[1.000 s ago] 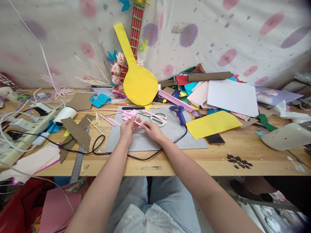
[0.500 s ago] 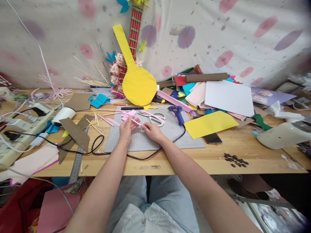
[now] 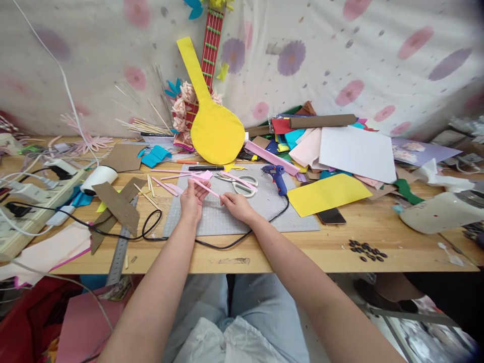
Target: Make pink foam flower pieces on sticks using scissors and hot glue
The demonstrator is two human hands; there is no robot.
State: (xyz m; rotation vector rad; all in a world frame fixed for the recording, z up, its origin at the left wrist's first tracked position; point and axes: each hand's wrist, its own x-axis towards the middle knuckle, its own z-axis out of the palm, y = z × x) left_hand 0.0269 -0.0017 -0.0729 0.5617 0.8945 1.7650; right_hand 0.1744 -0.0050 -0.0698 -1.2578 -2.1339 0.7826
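Over a grey cutting mat (image 3: 264, 214) both of my hands grip one thin pink foam strip (image 3: 207, 188). My left hand (image 3: 191, 201) pinches its far end with the fingers raised. My right hand (image 3: 235, 205) pinches the near end, knuckles down on the mat. More pink strips (image 3: 166, 186) and a pink scrap (image 3: 205, 175) lie just beyond my fingers. White-handled scissors (image 3: 242, 184) rest on the mat behind my right hand.
A blue glue gun (image 3: 278, 176) lies right of the scissors, its black cord (image 3: 151, 222) looping across the front. Yellow foam sheet (image 3: 327, 192), a phone (image 3: 330, 216), a paper pile and a yellow guitar shape (image 3: 215, 128) lie behind. Cardboard pieces, a steel ruler (image 3: 120, 247) and power strips sit left.
My left hand has shifted slightly left and lifted its fingers along the pink strip. The right hand stays on the strip's near end.
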